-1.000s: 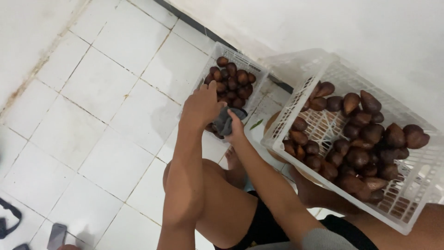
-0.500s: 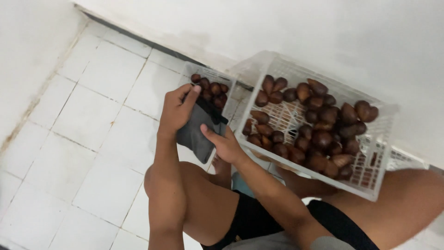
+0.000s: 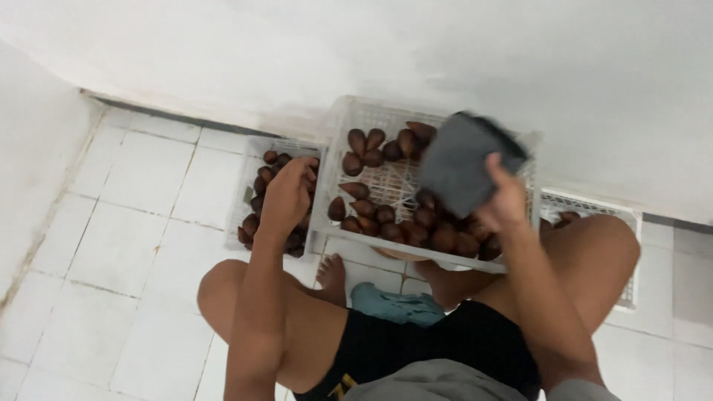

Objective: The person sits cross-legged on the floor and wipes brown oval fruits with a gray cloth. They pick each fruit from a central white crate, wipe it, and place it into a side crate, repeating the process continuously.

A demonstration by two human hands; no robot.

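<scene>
A second ago both hands met over the small left crate with the dark grey cloth between them; now they have parted. The right hand [image 3: 505, 200] has lifted the dark grey cloth [image 3: 464, 167] up and over the large white crate [image 3: 520, 145], fingers curled about its lower edge so that it hangs in a loose, blurred fold above the fruit. The left hand [image 3: 288, 194] has gone the other way and lies over the small white crate [image 3: 245, 194], fingers bent down among the brown fruit in the small crate [image 3: 261, 182]; whether it has closed on one of them cannot be told, since the fingertips are hidden. By my reading, the parting suggests that one fruit has been dealt with and another is being taken up, while the cloth waits in the air. The large crate stands on the tiled floor [image 3: 141, 223] between the person's bare knees, touching the small one on its left side, and holds a heap of dark brown scaly fruit [image 3: 386, 215], pointed at one end, rounded at the other, piled towards the near wall with bare mesh showing behind. A third white crate [image 3: 594, 204] shows just behind the right knee. A crumpled pale blue cloth [image 3: 394, 306] lies on the floor near the person's foot.
</scene>
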